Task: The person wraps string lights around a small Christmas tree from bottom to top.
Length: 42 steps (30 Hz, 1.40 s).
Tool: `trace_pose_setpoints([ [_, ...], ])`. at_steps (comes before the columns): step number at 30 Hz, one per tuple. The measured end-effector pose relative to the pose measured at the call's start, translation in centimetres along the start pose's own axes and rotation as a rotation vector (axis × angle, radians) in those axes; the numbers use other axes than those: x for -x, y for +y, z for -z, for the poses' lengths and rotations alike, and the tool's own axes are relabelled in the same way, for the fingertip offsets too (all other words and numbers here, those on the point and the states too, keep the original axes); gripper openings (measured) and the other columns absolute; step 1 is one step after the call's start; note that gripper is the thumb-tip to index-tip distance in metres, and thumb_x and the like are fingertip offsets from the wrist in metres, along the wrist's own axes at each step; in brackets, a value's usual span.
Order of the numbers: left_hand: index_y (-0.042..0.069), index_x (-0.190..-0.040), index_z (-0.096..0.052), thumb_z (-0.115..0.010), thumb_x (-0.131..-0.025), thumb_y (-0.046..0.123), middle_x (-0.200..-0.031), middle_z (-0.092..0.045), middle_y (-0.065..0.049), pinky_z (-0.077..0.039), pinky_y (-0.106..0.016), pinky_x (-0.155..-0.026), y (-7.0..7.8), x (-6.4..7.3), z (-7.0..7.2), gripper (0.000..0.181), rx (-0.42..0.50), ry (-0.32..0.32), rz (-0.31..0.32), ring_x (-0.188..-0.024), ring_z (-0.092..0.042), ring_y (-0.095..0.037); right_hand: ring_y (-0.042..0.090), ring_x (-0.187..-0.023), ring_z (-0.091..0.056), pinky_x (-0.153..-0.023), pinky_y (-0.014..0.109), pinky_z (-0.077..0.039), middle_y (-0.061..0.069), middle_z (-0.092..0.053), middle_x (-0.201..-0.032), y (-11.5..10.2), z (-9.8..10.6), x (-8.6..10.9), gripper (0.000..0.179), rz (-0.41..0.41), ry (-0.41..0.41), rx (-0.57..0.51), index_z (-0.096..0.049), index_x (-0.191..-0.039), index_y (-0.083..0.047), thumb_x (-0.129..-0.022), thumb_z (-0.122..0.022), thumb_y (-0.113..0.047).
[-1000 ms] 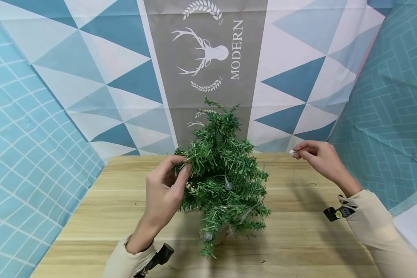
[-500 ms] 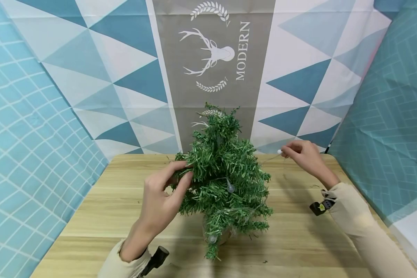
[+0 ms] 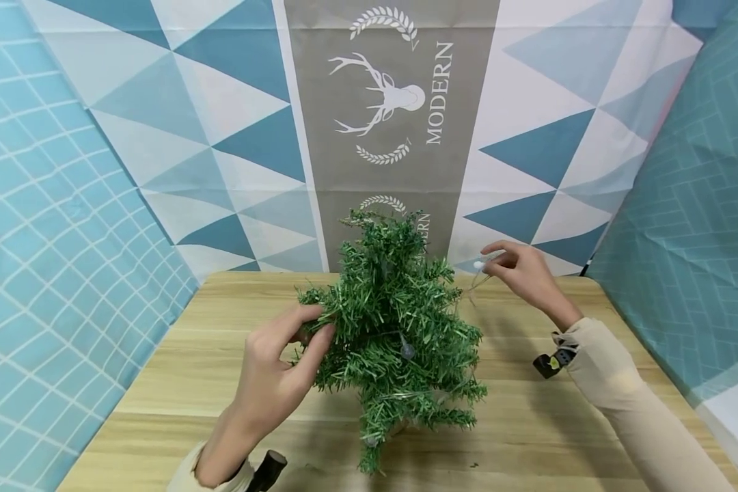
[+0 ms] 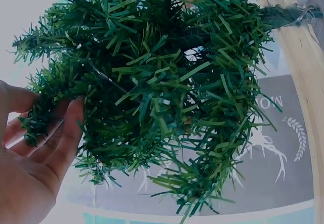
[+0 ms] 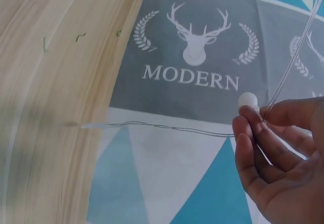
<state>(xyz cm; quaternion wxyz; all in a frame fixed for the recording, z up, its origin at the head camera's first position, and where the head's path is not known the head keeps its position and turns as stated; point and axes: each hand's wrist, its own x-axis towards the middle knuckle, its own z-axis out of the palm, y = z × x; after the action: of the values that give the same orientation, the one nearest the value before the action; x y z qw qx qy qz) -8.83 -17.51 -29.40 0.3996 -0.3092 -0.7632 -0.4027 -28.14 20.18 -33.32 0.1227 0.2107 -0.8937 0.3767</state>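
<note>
A small green artificial Christmas tree (image 3: 393,321) stands in the middle of the table. My left hand (image 3: 277,376) is at its left side, thumb and fingers curled round a branch tip (image 4: 38,125). Off to the right of the tree, my right hand (image 3: 523,273) pinches the thin wire of a string light beside a round white bulb (image 5: 248,101). Clear wire (image 5: 177,129) trails away from these fingers, with a slim clear end over the table edge. Another bulb (image 3: 408,350) hangs on the tree's front, and a further bulb (image 3: 372,441) sits low down. The tree's base is mostly hidden.
The wooden table (image 3: 178,369) carries a few green needle scraps (image 3: 474,465). Behind it hangs a patterned cloth (image 3: 393,96) with a deer print. Blue tiled-pattern cloth (image 3: 37,225) closes the left side, and teal cloth (image 3: 701,239) the right.
My right hand has moved left toward the tree with the bulb, and the wire now hangs slacker. The treetop appears lower, tipped toward me. My left hand has shifted slightly down and left.
</note>
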Motion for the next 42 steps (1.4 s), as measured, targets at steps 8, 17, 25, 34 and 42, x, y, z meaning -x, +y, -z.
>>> trace_pose_setpoints([
  [8,0.001,-0.102,-0.07,-0.067,-0.084,-0.005,-0.079,-0.068,-0.003,-0.052,-0.018,-0.066,0.3,0.5,0.8,0.02,0.008,-0.003,-0.035,-0.066,-0.061,-0.011,0.025,-0.08,-0.069,-0.064,0.033,-0.05,0.012,-0.074,-0.095,-1.2,-0.5,-0.7,0.032,-0.01,0.016,-0.001,-0.061,-0.128,-0.01,-0.097,-0.065,-0.014],
  [17,-0.001,-0.103,-0.071,-0.06,-0.1,0.019,-0.093,-0.072,-0.01,-0.053,-0.017,-0.067,0.1,0.9,1.5,0.023,-0.013,0.034,-0.113,-0.07,-0.064,-0.011,0.034,-0.089,-0.07,-0.072,0.044,-0.053,0.017,-0.073,-0.102,-2.0,-0.6,-1.1,0.028,0.009,0.006,-0.007,-0.062,-0.125,-0.009,-0.098,-0.063,-0.011],
  [25,-0.007,-0.099,-0.069,-0.058,-0.096,0.003,-0.084,-0.071,-0.013,-0.051,-0.014,-0.059,-0.4,0.5,2.6,0.015,-0.041,0.182,-0.081,-0.069,-0.063,-0.007,0.025,-0.087,-0.071,-0.074,0.034,-0.055,0.016,-0.072,-0.103,-4.0,-0.2,-2.6,0.029,0.052,-0.021,-0.055,-0.061,-0.127,-0.007,-0.098,-0.062,-0.008],
  [34,-0.003,-0.108,-0.064,-0.056,-0.098,-0.001,-0.094,-0.07,-0.006,-0.053,-0.02,-0.051,-3.9,-0.8,3.1,0.013,-0.015,0.112,0.175,-0.079,-0.066,-0.008,0.016,-0.086,-0.071,-0.075,0.029,-0.058,0.018,-0.072,-0.106,-7.7,-0.1,-5.1,0.03,0.098,-0.123,-0.234,-0.06,-0.127,-0.005,-0.097,-0.06,-0.001],
  [42,0.004,-0.129,-0.055,-0.057,-0.103,0.024,-0.127,-0.06,-0.009,-0.057,-0.039,-0.086,-8.4,-4.6,2.8,0.033,0.002,-0.16,0.401,-0.116,-0.059,-0.021,0.028,-0.091,-0.07,-0.079,0.035,-0.059,0.021,-0.069,-0.11,-11.4,-0.6,-7.0,0.028,0.124,-0.255,-0.406,-0.06,-0.124,0.003,-0.097,-0.056,0.005],
])
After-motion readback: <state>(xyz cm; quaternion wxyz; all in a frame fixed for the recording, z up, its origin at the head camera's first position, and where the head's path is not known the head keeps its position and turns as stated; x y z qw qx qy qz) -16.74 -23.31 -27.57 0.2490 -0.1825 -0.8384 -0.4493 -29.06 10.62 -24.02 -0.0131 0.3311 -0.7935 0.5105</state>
